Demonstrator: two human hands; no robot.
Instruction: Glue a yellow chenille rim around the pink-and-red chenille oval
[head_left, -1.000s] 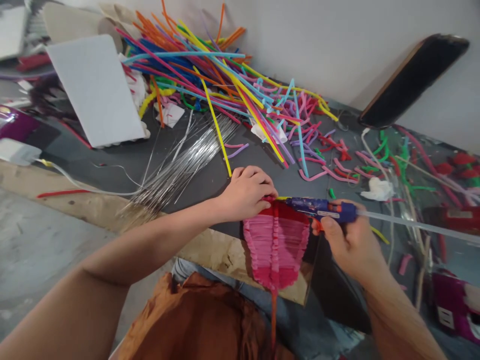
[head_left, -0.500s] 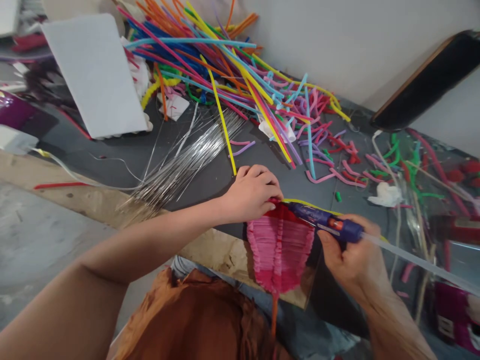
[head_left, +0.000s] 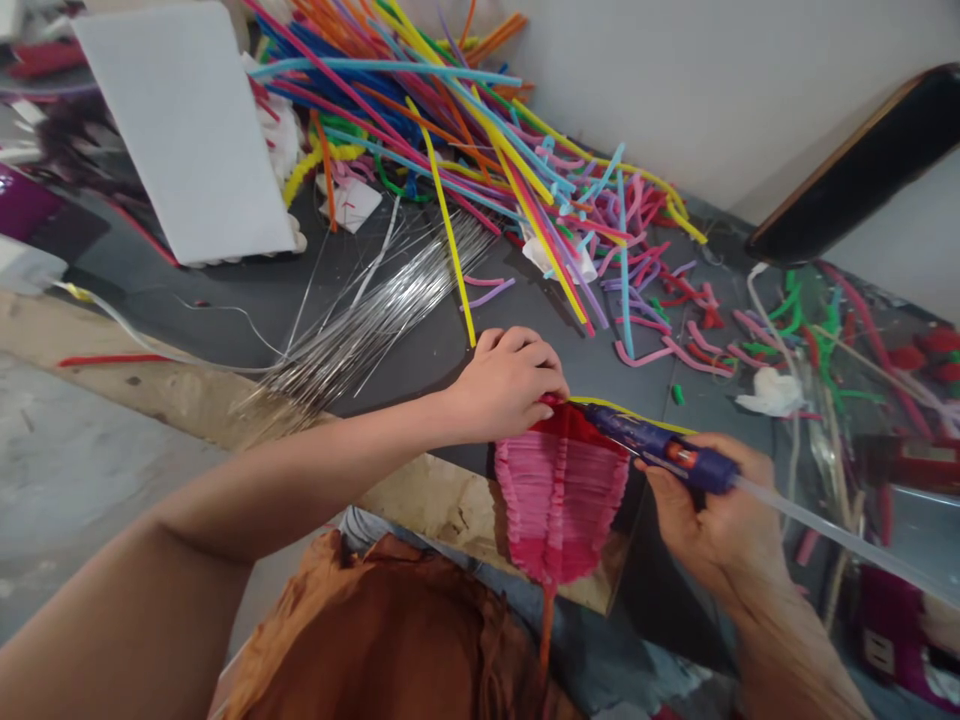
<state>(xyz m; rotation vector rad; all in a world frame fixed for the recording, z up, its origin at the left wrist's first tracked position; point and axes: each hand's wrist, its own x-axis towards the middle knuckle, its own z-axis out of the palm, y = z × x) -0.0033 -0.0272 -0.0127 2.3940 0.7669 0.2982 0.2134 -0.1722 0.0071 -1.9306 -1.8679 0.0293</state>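
Note:
My right hand (head_left: 720,500) is closed round a dark blue glue gun (head_left: 660,445), with a long translucent glue stick (head_left: 832,530) sticking out of its back end. The gun's nozzle points left and meets the far edge of a pink and red petal-shaped piece made of pipe cleaners (head_left: 562,500). Pinched at that far edge, the piece is held by my left hand (head_left: 514,375), whose fingertips are partly hidden. An orange stem (head_left: 547,635) runs from the piece toward my body. A yellow pipe cleaner (head_left: 637,410) passes behind the gun.
Beyond my hands lies a heap of coloured pipe cleaners (head_left: 450,130). A bundle of thin metal wires (head_left: 390,300) is left of centre. Cut pieces, a crumpled white tissue (head_left: 772,390) and a white board (head_left: 191,140) are around. A black, long object (head_left: 855,170) leans on the wall.
My right hand and the glue gun have shifted slightly right and down. My left hand keeps its hold on the pink piece, and the view has moved a little.

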